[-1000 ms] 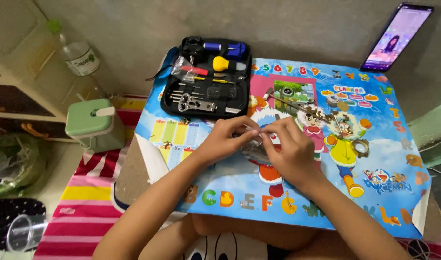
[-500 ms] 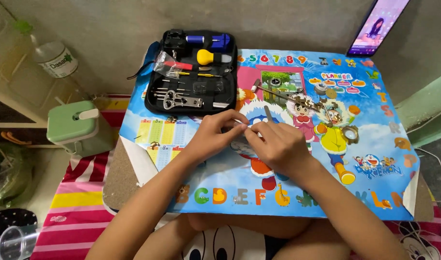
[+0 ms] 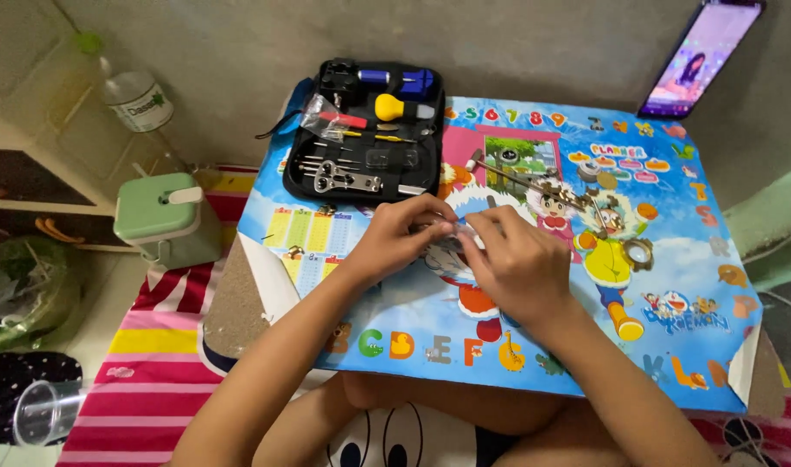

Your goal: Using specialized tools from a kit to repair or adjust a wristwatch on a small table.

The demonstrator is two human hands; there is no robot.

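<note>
Both hands meet over the middle of the worktop (image 3: pixel 689 363), which is covered by a bright cartoon poster. The left hand (image 3: pixel 401 235) and the right hand (image 3: pixel 515 264) are pinched narrow, fingertips together around a small clear-and-metal piece (image 3: pixel 454 232) — mostly hidden by the fingers, so its exact kind cannot be told. It looks tiny, light and stiff, probably slippery and easily dropped or scratched; it seems best taken by its edges with fingertips, as both hands do here, just above the poster surface.

Toward the far left corner lies an open black tool case (image 3: pixel 365 130) with small screwdrivers, a yellow-bulbed tool and a metal wrench-like tool strapped inside. Slim metal tools and small round parts (image 3: pixel 637 252) are scattered on the poster toward the far right — near the hands but apart from them. A phone (image 3: pixel 700 59) leans against the wall beyond the far right corner. Off the left edge stand a green lidded container (image 3: pixel 164 216) and a plastic bottle (image 3: pixel 136 99).
</note>
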